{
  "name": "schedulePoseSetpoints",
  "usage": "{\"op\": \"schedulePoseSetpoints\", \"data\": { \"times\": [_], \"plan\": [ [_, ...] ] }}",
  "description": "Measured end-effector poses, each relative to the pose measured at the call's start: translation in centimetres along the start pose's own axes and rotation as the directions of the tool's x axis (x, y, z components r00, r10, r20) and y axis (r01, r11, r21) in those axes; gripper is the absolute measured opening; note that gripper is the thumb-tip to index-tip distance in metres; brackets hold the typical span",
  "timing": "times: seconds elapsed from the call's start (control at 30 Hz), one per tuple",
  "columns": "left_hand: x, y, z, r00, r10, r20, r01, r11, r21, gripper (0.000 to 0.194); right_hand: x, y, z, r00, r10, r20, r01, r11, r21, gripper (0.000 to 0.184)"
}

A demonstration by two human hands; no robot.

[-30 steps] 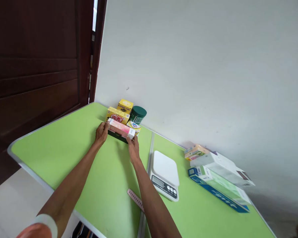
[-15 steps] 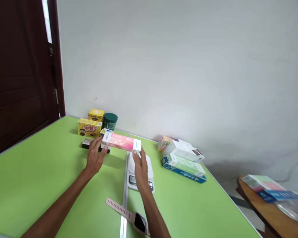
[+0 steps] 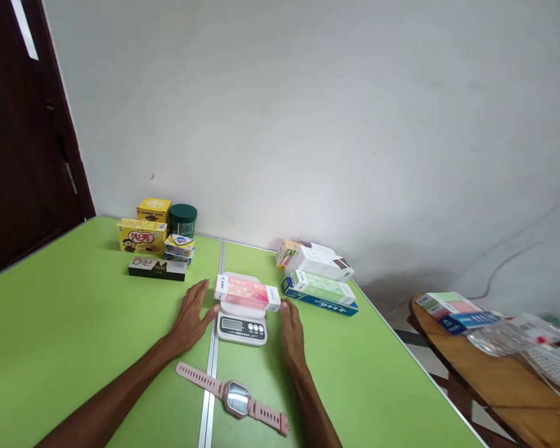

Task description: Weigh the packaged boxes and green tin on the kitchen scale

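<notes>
A long pink and white box [image 3: 247,292] lies across the platform of a white kitchen scale [image 3: 242,331], its ends overhanging both sides. To the left of the box is my left hand [image 3: 191,320], fingers spread, holding nothing. Close by the box's right end, my right hand [image 3: 292,330] has its fingers stretched out and also holds nothing; whether a fingertip touches the box I cannot tell. In front of the scale lies a pink-strapped smartwatch [image 3: 238,399] with its strap laid out flat.
Back left stand yellow boxes [image 3: 142,236], a dark green tub [image 3: 183,219], small stacked boxes [image 3: 180,246] and a black and white box [image 3: 157,269]. Right of the scale is a pile of boxes [image 3: 322,288]. A wooden stool [image 3: 452,373] beside the green table [image 3: 98,336] holds packages.
The pink and white box has come down onto the scale, and both hands have let go of it and moved apart. The view has shifted slightly to the right.
</notes>
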State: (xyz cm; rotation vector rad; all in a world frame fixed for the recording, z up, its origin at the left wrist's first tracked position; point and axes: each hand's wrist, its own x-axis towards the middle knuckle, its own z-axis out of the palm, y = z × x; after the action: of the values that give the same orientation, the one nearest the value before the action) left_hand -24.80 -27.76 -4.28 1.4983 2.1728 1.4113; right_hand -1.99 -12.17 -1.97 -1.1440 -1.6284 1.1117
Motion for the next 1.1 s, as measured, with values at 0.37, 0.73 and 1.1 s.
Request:
{"op": "schedulePoseSetpoints", "data": {
  "times": [0.37,0.73,1.1],
  "plan": [
    [0.0,0.4,-1.5,0.99,-0.116,0.079,0.124,0.987,-0.102,0.079,-0.6,1.1,-1.3,0.997,-0.073,0.008,0.073,0.997,0.021,0.069],
    [0.1,5.4,0.6,0.985,0.067,0.158,-0.054,0.995,-0.088,0.079,-1.3,-2.3,-1.2,0.991,-0.114,-0.063,0.123,0.981,0.153,0.073],
    [9.4,15.6,12.4,0.914,0.186,0.36,-0.141,0.979,-0.148,0.093,8.7,-0.7,-12.9,0.912,-0.205,-0.356,0.109,0.957,-0.27,0.07]
  ]
}}
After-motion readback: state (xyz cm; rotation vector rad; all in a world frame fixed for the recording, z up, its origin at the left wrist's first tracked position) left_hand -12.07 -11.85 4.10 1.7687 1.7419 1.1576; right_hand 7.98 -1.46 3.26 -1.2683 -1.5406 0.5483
